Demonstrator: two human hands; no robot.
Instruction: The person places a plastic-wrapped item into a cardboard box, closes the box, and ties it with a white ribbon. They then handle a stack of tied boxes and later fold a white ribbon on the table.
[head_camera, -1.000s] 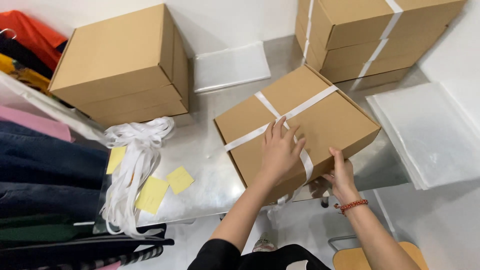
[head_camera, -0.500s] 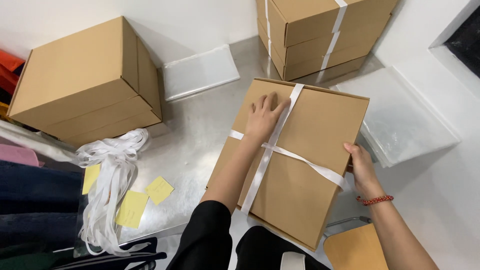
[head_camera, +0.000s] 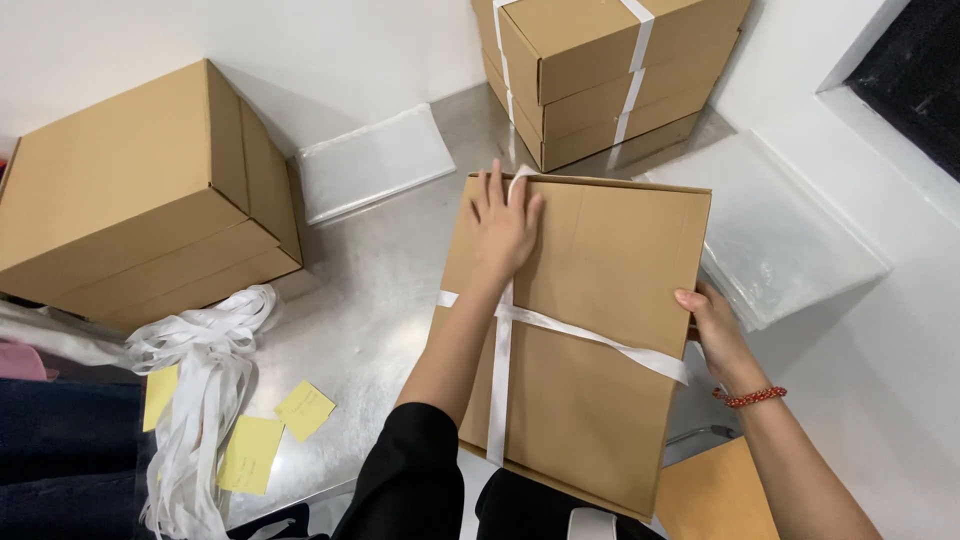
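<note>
A strapped cardboard box (head_camera: 590, 340) lies lengthwise away from the person; left hand (head_camera: 503, 225) flat on its far end; right hand (head_camera: 712, 330) grips its right edge.

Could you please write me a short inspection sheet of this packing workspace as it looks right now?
Surface: shiny metal table, bare in the middle.
Job's things: flat cardboard box crossed by white strap, tilted toward the person.
Clutter: bundle of loose white straps, three yellow notes, clear plastic bags lying flat.
Grips: left hand flat on the box top over the strap; right hand, with a red bracelet, gripping the box's right edge.
Cables: nothing seen.
Surroundings: large plain box at left, strapped stacked boxes at the back, white wall, dark clothing lower left.
</note>
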